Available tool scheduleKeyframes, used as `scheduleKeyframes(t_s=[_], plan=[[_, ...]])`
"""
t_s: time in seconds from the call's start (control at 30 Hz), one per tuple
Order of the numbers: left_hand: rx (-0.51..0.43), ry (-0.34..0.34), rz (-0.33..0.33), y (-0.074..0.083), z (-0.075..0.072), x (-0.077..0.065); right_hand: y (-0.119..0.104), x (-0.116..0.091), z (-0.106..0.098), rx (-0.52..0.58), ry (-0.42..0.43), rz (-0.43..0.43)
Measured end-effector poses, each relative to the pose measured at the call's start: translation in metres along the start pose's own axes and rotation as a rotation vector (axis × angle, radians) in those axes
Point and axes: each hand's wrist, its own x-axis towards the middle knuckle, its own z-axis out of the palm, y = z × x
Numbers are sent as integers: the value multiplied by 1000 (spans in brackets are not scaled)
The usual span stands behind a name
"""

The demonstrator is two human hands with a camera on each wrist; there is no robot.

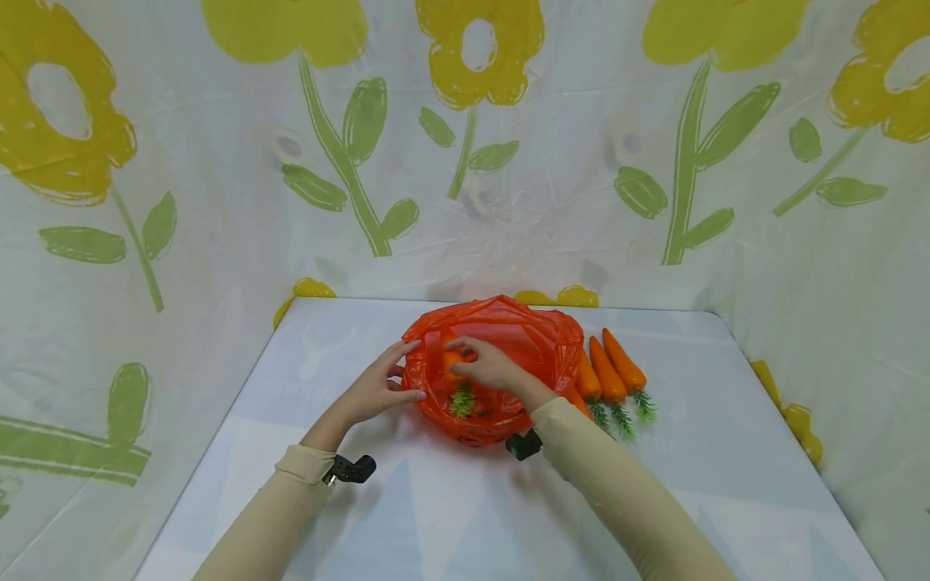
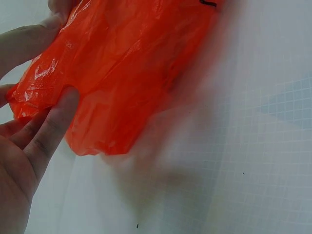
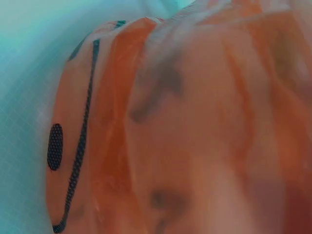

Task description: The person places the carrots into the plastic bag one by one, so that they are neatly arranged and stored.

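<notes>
Appears to pinch a carrot (image 1: 450, 361) inside a red bag (image 1: 508, 310) with the right hand (image 1: 494, 368), using bent fingers and a nearly closed thumb, likely to steady it. Points the tip beyond the fingers, with leafy end on the hand's near side and long axis roughly front to back. Lightly grips the bag's wall with the left hand (image 1: 374, 391), probably to hold the mouth wide. Shows loose carrots (image 1: 609, 373) right of the right hand, tips likewise pointing away.
</notes>
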Motion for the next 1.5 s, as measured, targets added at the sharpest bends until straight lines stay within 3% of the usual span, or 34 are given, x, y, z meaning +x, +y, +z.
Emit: scheduleKeyframes(t_s=[0.27, 0.83, 1.03, 1.5], plan=[[18, 2, -3, 0, 1, 0, 1, 0, 5, 22, -25, 23], [-37, 19, 36, -1, 3, 0, 6, 6, 22, -12, -78, 37], [-12, 24, 18, -1, 7, 2, 11, 7, 28, 30, -95, 54], [-13, 8, 4, -3, 3, 0, 15, 6, 32, -5, -126, 92]])
